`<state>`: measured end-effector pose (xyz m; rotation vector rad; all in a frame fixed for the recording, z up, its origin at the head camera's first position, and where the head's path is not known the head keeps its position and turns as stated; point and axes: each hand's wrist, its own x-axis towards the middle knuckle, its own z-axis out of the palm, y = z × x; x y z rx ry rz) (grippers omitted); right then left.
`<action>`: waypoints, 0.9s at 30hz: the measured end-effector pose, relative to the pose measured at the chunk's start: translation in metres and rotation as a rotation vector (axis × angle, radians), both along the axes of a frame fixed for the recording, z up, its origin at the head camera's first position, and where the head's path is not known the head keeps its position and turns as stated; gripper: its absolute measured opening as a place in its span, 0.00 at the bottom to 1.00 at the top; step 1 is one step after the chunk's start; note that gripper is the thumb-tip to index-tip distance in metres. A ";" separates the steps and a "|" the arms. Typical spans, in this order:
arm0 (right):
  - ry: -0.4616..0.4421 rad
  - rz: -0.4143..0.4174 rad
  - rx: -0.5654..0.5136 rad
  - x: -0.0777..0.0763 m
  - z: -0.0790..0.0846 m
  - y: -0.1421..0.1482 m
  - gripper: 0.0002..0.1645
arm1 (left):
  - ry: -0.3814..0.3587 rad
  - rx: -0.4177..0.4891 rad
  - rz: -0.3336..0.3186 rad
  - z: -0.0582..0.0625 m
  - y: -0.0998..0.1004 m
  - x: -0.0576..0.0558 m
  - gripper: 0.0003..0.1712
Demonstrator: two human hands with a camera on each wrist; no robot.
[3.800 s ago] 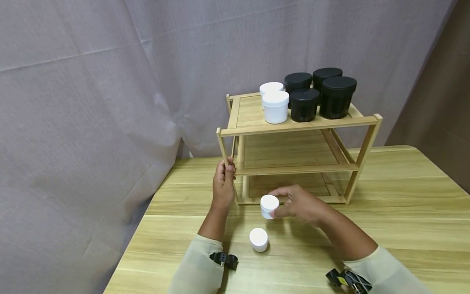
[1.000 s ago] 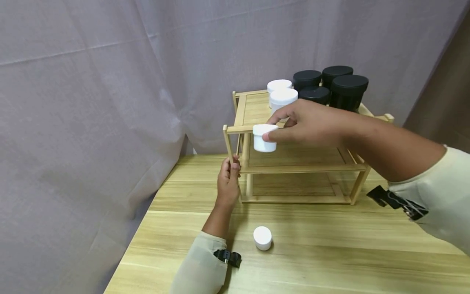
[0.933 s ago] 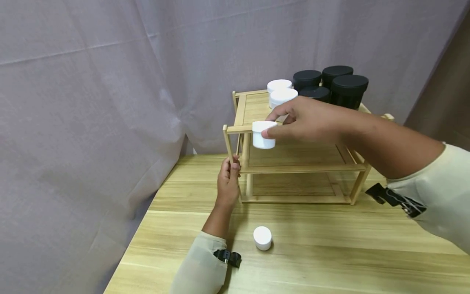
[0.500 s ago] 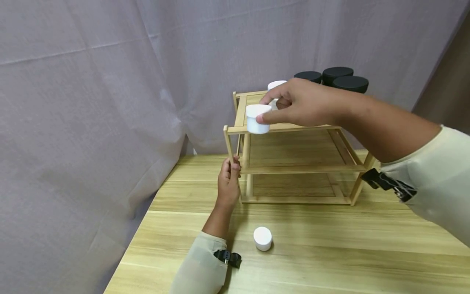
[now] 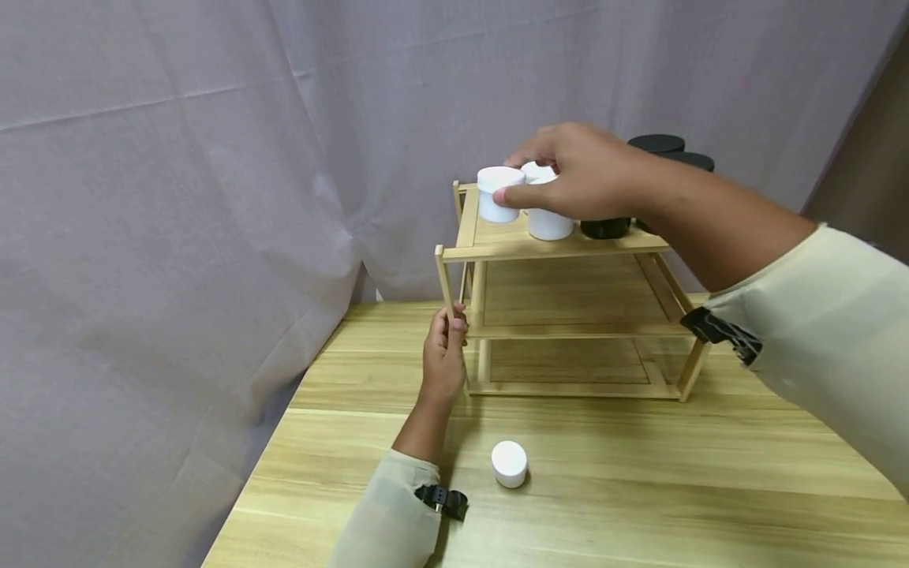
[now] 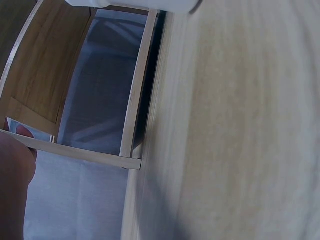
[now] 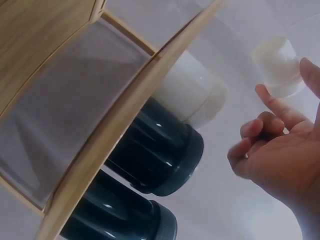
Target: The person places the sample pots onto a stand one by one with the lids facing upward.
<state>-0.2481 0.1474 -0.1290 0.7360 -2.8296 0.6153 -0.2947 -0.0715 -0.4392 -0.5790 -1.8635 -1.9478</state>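
Observation:
My right hand (image 5: 592,173) pinches a small white lidded jar (image 5: 490,207) between thumb and fingers, upright, over the left part of the wooden rack's top shelf. In the right wrist view this jar (image 7: 276,62) shows apart from the white jar (image 7: 187,92) standing on the shelf. That white jar (image 5: 550,224) and another behind it (image 5: 537,170) are partly covered by my right hand. My left hand (image 5: 444,359) grips the left front post of the three-tier rack (image 5: 554,248). Another small white jar (image 5: 509,465) stands on the table before the rack.
Several black lidded jars (image 5: 606,229) stand on the right of the top shelf, partly hidden by my right arm. The two lower shelves (image 5: 568,292) show bare wood. A grey curtain (image 5: 213,237) hangs behind the wooden table (image 5: 639,473).
My right hand has lifted the white jar from near the table up past the rack's front rail to over the top shelf. My left hand has kept its grip on the post.

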 end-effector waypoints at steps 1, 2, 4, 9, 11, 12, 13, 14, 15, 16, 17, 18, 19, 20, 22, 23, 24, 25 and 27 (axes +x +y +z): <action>0.016 -0.001 0.020 -0.002 0.000 0.000 0.40 | 0.002 0.002 0.000 0.000 0.000 0.000 0.20; 0.026 -0.003 0.037 -0.003 0.000 -0.001 0.40 | 0.005 0.002 0.001 0.000 -0.001 0.000 0.20; 0.043 -0.007 0.064 -0.006 -0.002 -0.002 0.41 | 0.011 0.006 -0.004 0.001 0.000 0.000 0.20; 0.073 -0.017 0.110 -0.013 -0.005 -0.006 0.39 | 0.017 0.010 -0.005 0.002 0.003 -0.001 0.20; 0.075 -0.030 0.133 -0.016 -0.004 -0.007 0.40 | 0.014 0.008 -0.003 0.002 0.004 -0.001 0.20; 0.077 -0.039 0.148 -0.018 -0.004 -0.008 0.41 | 0.012 0.005 -0.004 0.002 0.004 -0.001 0.19; 0.077 -0.049 0.163 -0.020 -0.004 -0.009 0.41 | 0.009 0.004 -0.006 0.002 0.004 -0.001 0.20; 0.080 -0.057 0.179 -0.022 -0.004 -0.009 0.42 | 0.007 -0.001 -0.007 0.002 0.004 -0.001 0.20; 0.082 -0.062 0.190 -0.024 -0.004 -0.010 0.42 | 0.006 -0.005 -0.006 0.001 0.004 0.000 0.20; 0.085 -0.067 0.203 -0.026 -0.003 -0.011 0.42 | 0.006 -0.007 -0.004 0.001 0.004 0.001 0.20; 0.089 -0.071 0.216 -0.028 -0.003 -0.012 0.42 | 0.005 -0.011 -0.002 0.001 0.003 0.001 0.20; 0.093 -0.076 0.229 -0.030 -0.003 -0.013 0.42 | 0.006 -0.015 0.001 0.001 0.003 0.002 0.20; 0.094 -0.081 0.238 -0.033 -0.003 -0.014 0.42 | 0.007 -0.018 0.004 0.001 0.002 0.002 0.20; 0.095 -0.087 0.247 -0.035 -0.003 -0.016 0.42 | 0.011 -0.021 0.008 0.001 0.002 0.003 0.20; 0.091 -0.098 0.264 -0.039 -0.003 -0.018 0.43 | 0.017 -0.021 0.010 0.001 0.001 0.002 0.20; 0.085 -0.106 0.273 -0.042 -0.003 -0.018 0.43 | 0.020 -0.021 0.011 0.002 0.001 0.002 0.20; 0.078 -0.114 0.281 -0.044 -0.003 -0.019 0.43 | 0.023 -0.023 0.012 0.001 0.000 0.001 0.20; 0.068 -0.121 0.292 -0.046 -0.002 -0.019 0.44 | 0.023 -0.023 0.009 0.002 0.000 0.001 0.20; 0.050 -0.137 0.313 -0.051 -0.002 -0.020 0.44 | 0.020 -0.022 0.006 0.001 0.001 0.000 0.20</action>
